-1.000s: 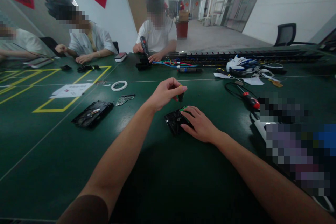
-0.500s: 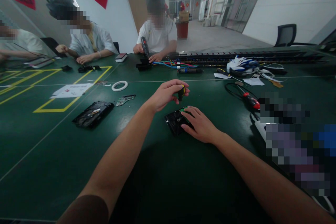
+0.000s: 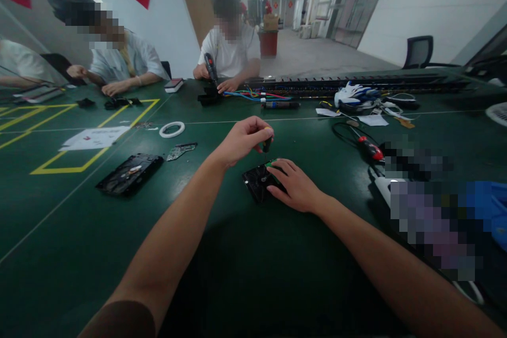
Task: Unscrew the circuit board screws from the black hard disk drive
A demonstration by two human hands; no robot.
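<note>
My left hand [image 3: 249, 140] is closed round a short screwdriver [image 3: 266, 143] with a dark and yellow handle, held upright above a small black device [image 3: 255, 182]. My right hand [image 3: 292, 184] rests on the right side of that device, fingers spread, pressing it by its edge. A bit of green shows at the device's upper edge, beside my right fingertips. The screwdriver's tip is too small to make out. To the left lie a larger black casing [image 3: 130, 173] and a green circuit board piece [image 3: 181, 151].
A white ring [image 3: 171, 129] and a paper sheet [image 3: 95, 138] lie left. Right are a red-black screwdriver [image 3: 371, 148], gloves [image 3: 352, 95] and cables. Across the green table [image 3: 222, 274], a person holds a power tool [image 3: 210, 67]; other people sit farther left.
The whole view has shifted, so most things appear farther left. My left hand has turned slightly and its fingers are closer together round the screwdriver. My right hand stays on the device.
</note>
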